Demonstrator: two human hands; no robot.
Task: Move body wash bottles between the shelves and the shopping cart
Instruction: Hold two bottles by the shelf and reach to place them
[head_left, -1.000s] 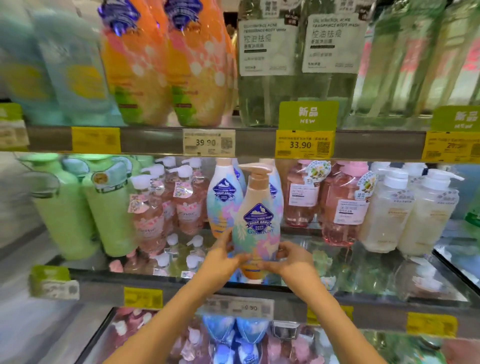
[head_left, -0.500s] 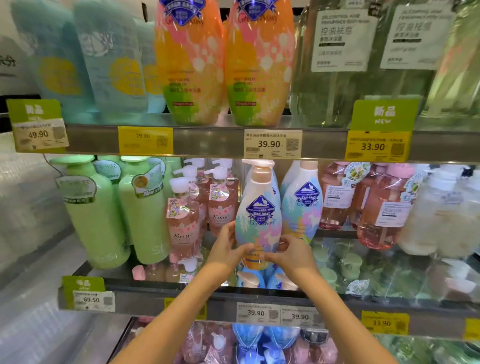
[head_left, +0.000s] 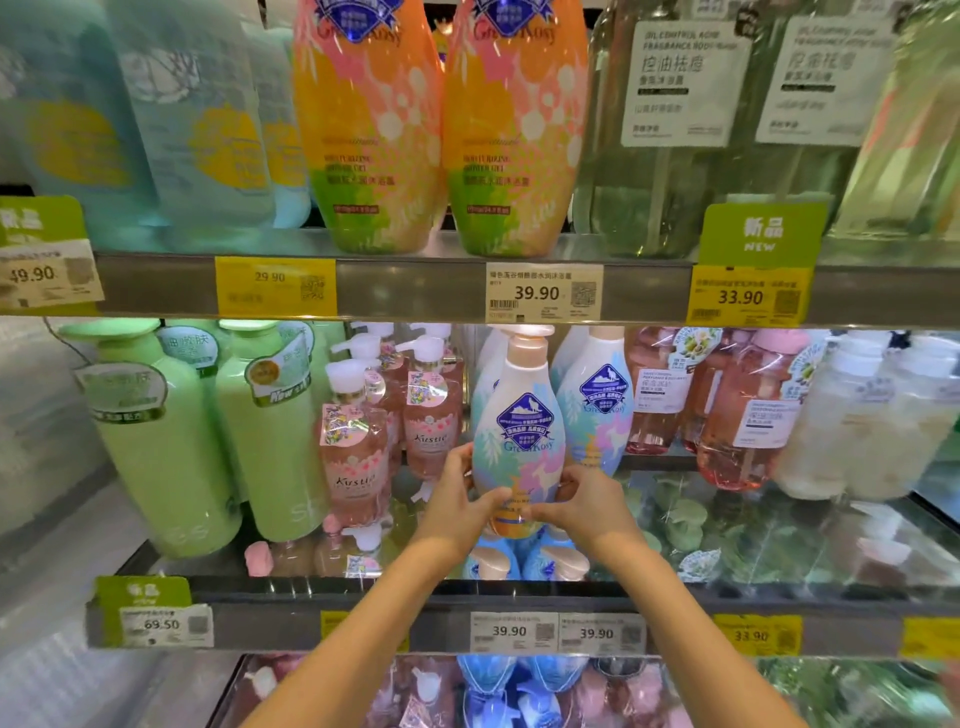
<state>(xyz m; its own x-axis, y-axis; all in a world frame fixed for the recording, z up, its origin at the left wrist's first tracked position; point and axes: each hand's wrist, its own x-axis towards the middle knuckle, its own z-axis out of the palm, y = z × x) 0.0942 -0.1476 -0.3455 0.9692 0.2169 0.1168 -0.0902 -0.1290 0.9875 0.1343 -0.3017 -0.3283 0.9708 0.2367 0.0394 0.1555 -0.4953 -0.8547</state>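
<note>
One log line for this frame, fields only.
left hand: grips pastel bottle | right hand: grips same bottle | bottle: upright, middle shelf | neighbours: pink bottles, matching bottle

The held bottle (head_left: 519, 441) stands upright on the middle shelf (head_left: 779, 597), near its front. Just behind it to the right stands a twin bottle (head_left: 597, 400). The left hand (head_left: 457, 504) is on its left side, the right hand (head_left: 582, 504) on its right. Pump bottles (head_left: 358, 441) stand left of it.
</note>
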